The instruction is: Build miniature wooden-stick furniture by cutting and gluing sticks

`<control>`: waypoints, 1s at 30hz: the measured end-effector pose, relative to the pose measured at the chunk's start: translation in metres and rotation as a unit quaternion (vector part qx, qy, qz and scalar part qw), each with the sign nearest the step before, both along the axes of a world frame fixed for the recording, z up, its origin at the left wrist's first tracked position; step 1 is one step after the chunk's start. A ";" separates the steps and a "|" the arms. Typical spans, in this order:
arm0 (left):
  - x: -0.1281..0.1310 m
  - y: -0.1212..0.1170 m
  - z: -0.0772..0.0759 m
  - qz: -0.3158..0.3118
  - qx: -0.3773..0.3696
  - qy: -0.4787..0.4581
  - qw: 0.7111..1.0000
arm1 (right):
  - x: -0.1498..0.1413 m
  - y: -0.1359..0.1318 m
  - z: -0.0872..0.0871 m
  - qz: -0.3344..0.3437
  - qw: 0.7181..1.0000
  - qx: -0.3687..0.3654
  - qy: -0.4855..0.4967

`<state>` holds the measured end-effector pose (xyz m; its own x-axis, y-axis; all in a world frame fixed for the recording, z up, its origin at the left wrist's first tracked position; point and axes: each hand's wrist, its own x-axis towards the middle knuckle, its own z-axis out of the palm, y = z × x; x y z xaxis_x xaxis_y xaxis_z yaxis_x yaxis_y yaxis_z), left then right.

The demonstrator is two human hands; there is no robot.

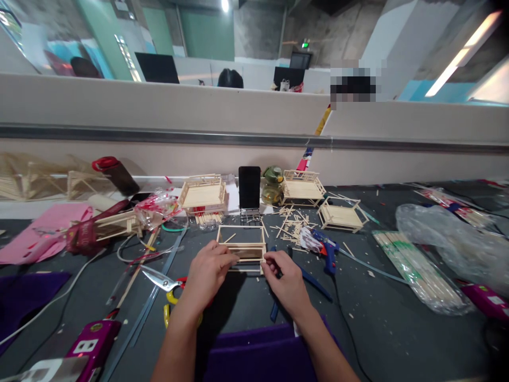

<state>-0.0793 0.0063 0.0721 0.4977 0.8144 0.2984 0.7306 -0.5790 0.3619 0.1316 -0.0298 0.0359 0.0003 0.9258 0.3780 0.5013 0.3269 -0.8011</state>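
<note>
A small frame of thin wooden sticks point(242, 227) stands on the dark table in front of me. My left hand point(210, 268) has its fingers closed at the frame's left side. At the near right corner, my right hand point(283, 273) pinches the frame with thumb and finger. Parts of the frame behind my fingers are hidden. Scissors with red and yellow handles point(172, 296) lie beside my left wrist, partly covered by the arm. To the right are a blue glue gun point(330, 254) and a heap of loose sticks point(292, 229).
Finished-looking stick models point(202, 195) stand along the back, near a propped phone point(249, 187) and a green bottle point(272, 183). Bagged sticks point(421, 270) lie right. A magenta power strip point(95, 345) sits front left, purple cloth point(258, 355) before me. Cables cross the table.
</note>
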 end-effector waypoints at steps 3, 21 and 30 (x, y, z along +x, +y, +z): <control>0.000 0.000 -0.001 -0.001 0.002 0.002 1.000 | 0.000 0.000 0.000 -0.002 1.000 0.003 0.000; 0.000 0.001 -0.001 -0.002 -0.017 -0.012 1.000 | 0.018 -0.009 0.005 -0.068 0.987 0.021 -0.143; -0.001 0.001 0.001 -0.002 -0.018 -0.021 1.000 | 0.028 -0.043 -0.029 -0.143 0.868 -0.193 -0.434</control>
<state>-0.0803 0.0072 0.0729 0.4879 0.8233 0.2901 0.7126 -0.5676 0.4123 0.1593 -0.0727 0.0067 0.1213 0.9925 0.0122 0.9876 -0.1195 -0.1021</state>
